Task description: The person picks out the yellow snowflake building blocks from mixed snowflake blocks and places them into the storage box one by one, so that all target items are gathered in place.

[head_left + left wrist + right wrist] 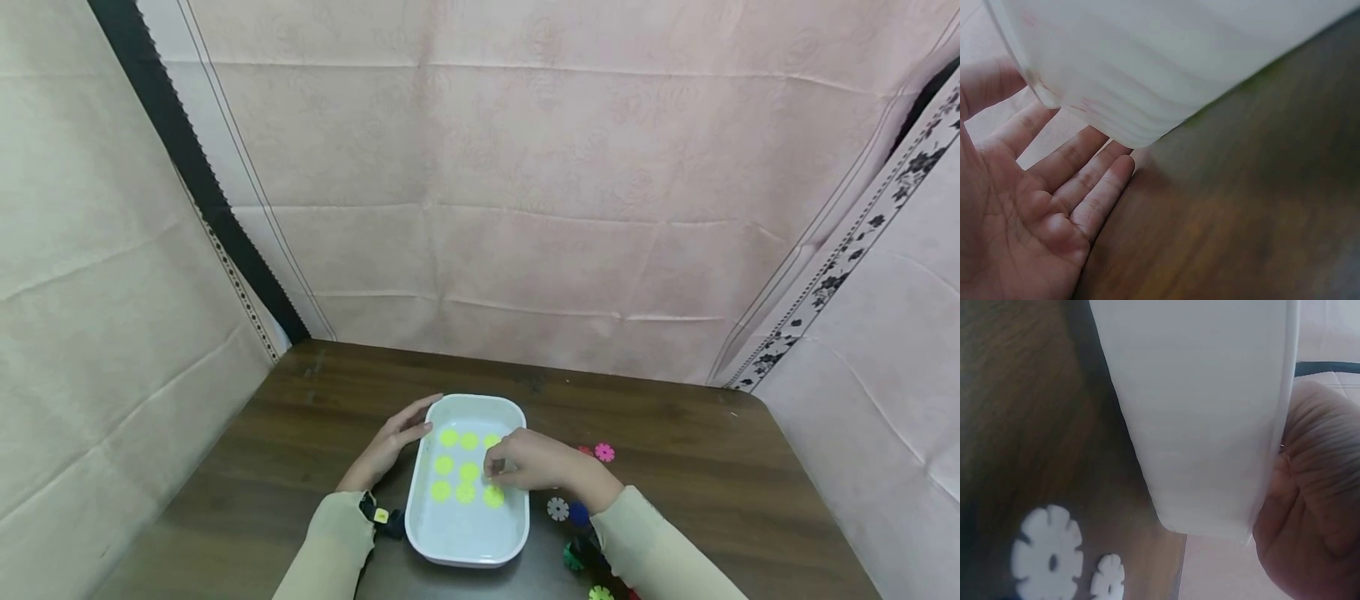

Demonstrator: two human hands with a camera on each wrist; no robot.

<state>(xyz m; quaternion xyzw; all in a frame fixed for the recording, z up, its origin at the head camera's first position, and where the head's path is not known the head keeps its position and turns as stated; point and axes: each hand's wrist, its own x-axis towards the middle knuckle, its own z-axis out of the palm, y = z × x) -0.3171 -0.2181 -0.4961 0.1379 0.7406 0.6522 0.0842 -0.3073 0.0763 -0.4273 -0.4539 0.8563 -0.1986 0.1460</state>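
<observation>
A white rectangular tray stands on the table, with yellow round discs laid out in rows inside it. My left hand rests along the tray's upper left side, fingers nearly straight and touching its outer wall. In the left wrist view, those fingers reach to the tray's lower edge. Over the tray's right rim bends my right hand, its fingers curled and the fingertips down among the discs. I cannot tell whether a disc is between those fingertips. The hand hides part of the right column.
Notched flower-shaped discs lie right of the tray: a pink one, a white one, a blue one and a green one. Some are partly under my right forearm. Pale cloth hangs behind the brown table.
</observation>
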